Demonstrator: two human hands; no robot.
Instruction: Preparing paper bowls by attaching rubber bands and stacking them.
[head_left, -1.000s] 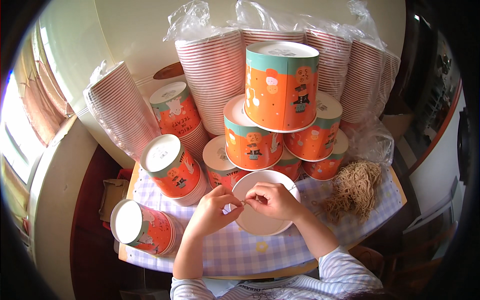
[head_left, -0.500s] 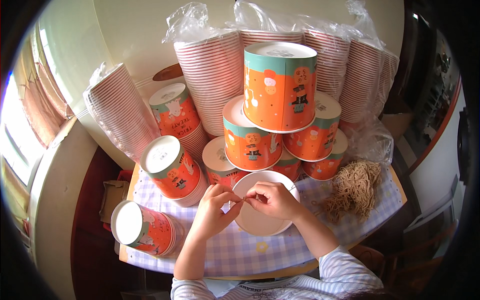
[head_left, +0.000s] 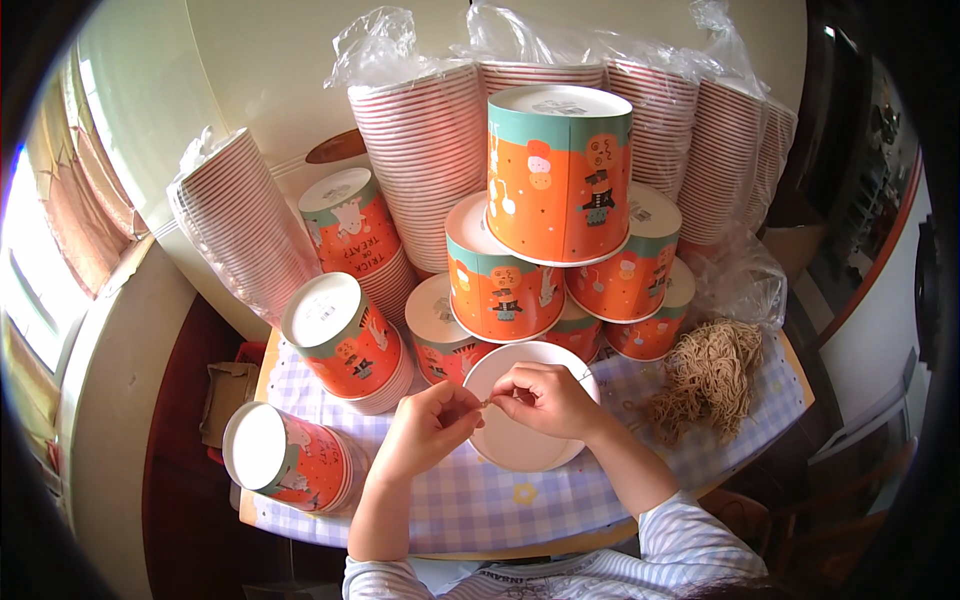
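Both of my hands are raised over a white round paper bucket (head_left: 528, 452) near the table's front edge. My left hand (head_left: 430, 425) has its thumb and fingers pinched together, palm turned inward. Beside it, my right hand (head_left: 545, 400) pinches too, its fingertips almost meeting those of the left. Between them is a short bit of thin tan string, mostly covered by the fingers. A thin end sticks out past the right hand's knuckles. To the right lies a loose heap of tan string (head_left: 712, 370).
Orange and green printed paper buckets (head_left: 560, 180) stand upside down in a pyramid just beyond my hands. More stacked buckets (head_left: 345, 340) are at the left. Tall nested stacks in clear plastic (head_left: 420, 150) line the back. A checked cloth (head_left: 470, 515) covers the table.
My left fingers have curled in more tightly at the string, and that hand has shifted slightly. The right hand stays nearly still. Buckets and string heap have not moved.
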